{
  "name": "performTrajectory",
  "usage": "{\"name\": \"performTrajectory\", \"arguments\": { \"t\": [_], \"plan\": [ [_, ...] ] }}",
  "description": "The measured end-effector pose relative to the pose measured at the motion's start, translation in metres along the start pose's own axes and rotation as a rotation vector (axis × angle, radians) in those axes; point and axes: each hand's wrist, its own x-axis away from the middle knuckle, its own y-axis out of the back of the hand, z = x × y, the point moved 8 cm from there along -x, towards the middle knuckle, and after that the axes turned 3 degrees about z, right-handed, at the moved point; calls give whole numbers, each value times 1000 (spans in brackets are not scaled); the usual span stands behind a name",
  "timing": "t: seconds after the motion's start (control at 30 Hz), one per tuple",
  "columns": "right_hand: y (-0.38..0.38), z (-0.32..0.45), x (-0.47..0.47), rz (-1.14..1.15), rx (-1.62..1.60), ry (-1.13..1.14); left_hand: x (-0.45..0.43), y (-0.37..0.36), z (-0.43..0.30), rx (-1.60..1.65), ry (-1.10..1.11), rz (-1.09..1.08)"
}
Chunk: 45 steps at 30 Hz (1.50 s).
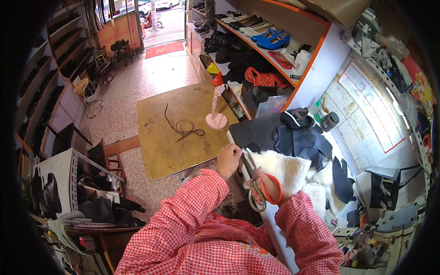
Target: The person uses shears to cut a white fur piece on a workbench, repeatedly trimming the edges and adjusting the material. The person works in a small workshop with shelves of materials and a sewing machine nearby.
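Note:
My right hand [268, 188] grips a pair of scissors [254, 170], one handle loop red-orange and the other bare metal. The blades point up and away, their tips close to my left hand [228, 160]. The left fingers are curled together; whether they pinch anything is hidden. Just right of the blades, a cream fleece piece [280, 168] lies at the workbench edge. Beyond it several black cut pieces [297, 141] are heaped on a dark board [256, 130].
A wooden-topped table [154, 137] holds a coiled cord [185, 126] and a pink stand [216, 120]. Shoe shelves [309, 68] rise behind the bench, with blue shoes [273, 40]. A jar [329, 121] stands near the wall. At left are a chair [110, 161] and a white-topped stand [56, 172].

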Motion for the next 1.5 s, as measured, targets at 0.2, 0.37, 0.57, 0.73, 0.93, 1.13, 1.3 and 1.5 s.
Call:
{"name": "performTrajectory", "arguments": {
  "t": [0.2,0.37,0.57,0.73,0.93,1.13,1.3,1.5],
  "plan": [
    [-8,0,-8,15,-152,-11,0,-1,4,11,1,24],
    [-14,0,-8,33,-212,25,-4,1,5,70,22,14],
    [-10,-2,-10,-8,-109,81,-5,-4,15,87,86,20],
    [-10,10,7,55,-191,187,-3,8,28,-47,89,-11],
    [40,17,71,-382,267,110,43,15,26,-567,148,124],
    [52,13,77,-461,438,14,94,-15,-65,-557,-391,129],
    [55,3,76,-450,220,7,178,-22,-75,-427,-689,441],
    [19,-36,105,-421,-19,162,169,-32,-17,1,-28,548]
  ]
}}
